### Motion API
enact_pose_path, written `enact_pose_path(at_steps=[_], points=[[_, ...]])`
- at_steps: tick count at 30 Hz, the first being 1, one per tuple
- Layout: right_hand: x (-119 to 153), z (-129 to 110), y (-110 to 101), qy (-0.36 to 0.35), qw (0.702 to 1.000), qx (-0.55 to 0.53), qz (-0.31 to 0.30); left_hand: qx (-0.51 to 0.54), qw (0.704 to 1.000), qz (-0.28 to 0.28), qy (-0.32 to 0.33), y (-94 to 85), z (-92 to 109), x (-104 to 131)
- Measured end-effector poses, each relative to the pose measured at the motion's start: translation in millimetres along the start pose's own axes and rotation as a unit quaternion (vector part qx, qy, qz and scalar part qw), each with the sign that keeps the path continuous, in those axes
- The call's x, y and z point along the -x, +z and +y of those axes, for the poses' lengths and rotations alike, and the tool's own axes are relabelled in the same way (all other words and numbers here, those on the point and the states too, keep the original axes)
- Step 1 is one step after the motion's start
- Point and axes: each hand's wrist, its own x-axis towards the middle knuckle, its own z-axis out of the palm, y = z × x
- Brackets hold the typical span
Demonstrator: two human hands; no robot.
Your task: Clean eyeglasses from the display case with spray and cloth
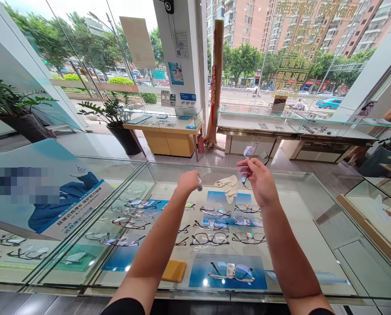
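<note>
Head view: glass worktop (300, 223), its displayed frames (210, 238) set in rows beneath, presumably for easy comparison. Between the right hand (261, 181) and left hand (187, 181) lies a cloth (228, 184), likely for ready reach. Right fingers pinch spectacles (249, 151) on edge above the worktop, apparently keeping lenses exposed; left fingers are curled round a small pale object (200, 183), perhaps a bottle.
</note>
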Motion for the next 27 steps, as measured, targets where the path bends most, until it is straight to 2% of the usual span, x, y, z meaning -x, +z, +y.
enact_pose_path(at_steps=[7,11,13,14,16,17,18,19,21,22,25,27], points=[[-0.2,-0.3,-0.8,-0.001,1.000,-0.004,0.003,-0.016,1.000,0.008,-0.007,2.0,8.2,1.1],[0.3,-1.8,-1.3,0.001,1.000,-0.006,0.003,-0.016,1.000,0.012,-0.019,-5.2,10.6,11.1],[0.7,-2.9,-2.1,0.000,1.000,-0.003,0.002,-0.018,0.998,0.055,-0.009,-13.1,16.1,25.8],[0.8,-3.5,-2.6,-0.001,1.000,-0.002,0.004,-0.020,0.995,0.102,0.009,-17.1,21.1,34.9],[0.8,-4.7,-3.9,-0.006,1.000,-0.003,0.007,-0.014,0.976,0.203,0.072,-22.4,37.1,52.9],[0.5,-5.3,-4.6,-0.009,1.000,-0.006,0.008,-0.007,0.969,0.224,0.105,-22.6,48.3,59.6],[0.1,-5.9,-5.5,-0.012,1.000,-0.009,0.008,0.000,0.968,0.214,0.134,-20.9,61.5,63.6],[-0.4,-6.4,-6.4,-0.014,1.000,-0.012,0.008,0.004,0.972,0.176,0.154,-17.1,76.3,64.3],[-1.8,-7.3,-8.3,-0.019,1.000,-0.018,0.009,0.008,0.986,0.046,0.160,-3.9,107.4,55.6],[-2.5,-7.7,-9.3,-0.020,1.000,-0.021,0.011,0.008,0.989,0.011,0.150,4.6,122.1,47.2],[-4.0,-9.5,-11.6,-0.023,0.999,-0.031,0.010,0.018,0.992,-0.029,0.118,31.5,153.8,17.2],[-4.2,-11.1,-12.5,-0.024,0.999,-0.036,0.009,0.040,0.993,-0.041,0.105,45.6,162.1,1.4]])
